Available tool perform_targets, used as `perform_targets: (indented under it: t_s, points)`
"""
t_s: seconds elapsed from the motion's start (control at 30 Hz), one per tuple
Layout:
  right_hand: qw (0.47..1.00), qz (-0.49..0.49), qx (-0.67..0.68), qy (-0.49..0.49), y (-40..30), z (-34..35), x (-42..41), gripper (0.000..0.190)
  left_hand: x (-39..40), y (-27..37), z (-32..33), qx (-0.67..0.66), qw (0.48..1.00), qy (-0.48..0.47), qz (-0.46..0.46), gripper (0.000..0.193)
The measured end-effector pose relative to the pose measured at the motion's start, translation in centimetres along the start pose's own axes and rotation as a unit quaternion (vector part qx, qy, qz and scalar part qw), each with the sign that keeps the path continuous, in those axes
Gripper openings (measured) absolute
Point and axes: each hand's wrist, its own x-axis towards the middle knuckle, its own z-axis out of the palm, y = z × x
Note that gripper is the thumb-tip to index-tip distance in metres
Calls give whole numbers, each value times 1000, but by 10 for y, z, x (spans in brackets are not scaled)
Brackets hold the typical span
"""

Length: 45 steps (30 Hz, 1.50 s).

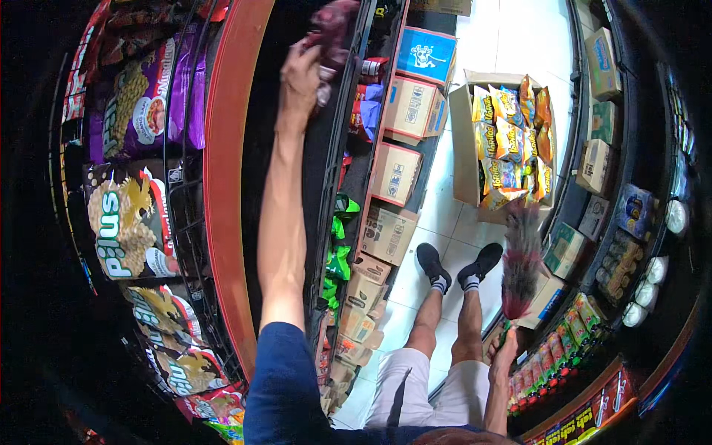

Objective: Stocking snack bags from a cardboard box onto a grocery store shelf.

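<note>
My left hand [300, 69] reaches far forward over a black shelf [286, 178] and grips a maroon item [334, 28]. Motion blurs that item, so whether it is a cloth or a soft pack I cannot tell. Low on the right, my right hand [503, 346] is closed around the green handle of a feather duster [521, 267]. The duster's dark grey and red feathers point forward, their tip close to the near edge of an open carton [466, 150]. Orange and blue snack bags [509, 139] fill this carton on the floor.
Large Pilus snack packs [130, 222] hang behind wires on the left, beside a red-orange shelf edge [228, 139]. Closed cartons [414, 108] line the lower shelf by the white tiled floor [445, 214]. Bottles [548, 364] and more cartons [564, 250] stand along the right-hand shelves.
</note>
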Motion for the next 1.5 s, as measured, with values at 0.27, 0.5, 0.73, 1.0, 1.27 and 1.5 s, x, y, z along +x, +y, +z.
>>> perform_targets:
  t_s: [0.27,0.5,0.73,1.0,1.27,1.5]
  points:
    - [1000,-9,10,-12,-4,0,6,38,-13,-201,-5,97,980,87,-151,36]
    - [1000,-14,15,21,-16,-18,13,42,45,13,23,-77,910,-86,-398,32]
    - [999,-19,-1,-31,-10,-1,5,40,50,1,26,3,995,-35,-94,28]
    - [1000,-16,8,5,1,-20,13,40,9,-101,14,-13,960,34,-276,26]
    - [999,24,23,0,23,-34,15,41,-85,-81,-15,-15,964,49,-261,23]
    - [999,27,14,-17,38,-38,1,39,-213,79,-85,40,989,-78,-119,24]
